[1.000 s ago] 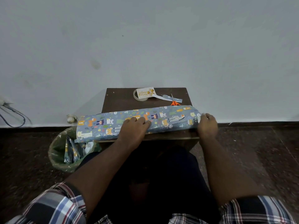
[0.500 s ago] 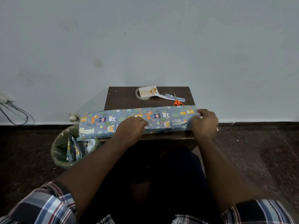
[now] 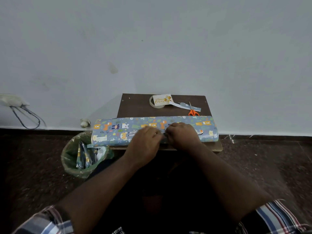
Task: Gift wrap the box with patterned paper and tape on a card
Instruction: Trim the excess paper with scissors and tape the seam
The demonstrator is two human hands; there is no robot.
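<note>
Dark tabletop [image 3: 138, 107] against a wall: left hand [image 3: 145, 141] and right hand [image 3: 183, 135], fingers curled, pinch the paper [image 3: 118, 130] seam; best kept taut and aligned before taping

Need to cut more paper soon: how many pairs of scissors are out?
1: the orange-handled scissors lie on the table's far right, behind the wrapped box. Others may be hidden.

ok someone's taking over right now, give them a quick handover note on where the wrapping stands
Left hand and right hand meet at the middle of the patterned paper, fingers curled at its seam.
The paper lies across the small table, overhanging its left edge above the bin.
Card rests on the tape roll at the back, scissors beside.
Done: paper folded over.
Left: tape the seam, close both ends, tape on the card.
</note>
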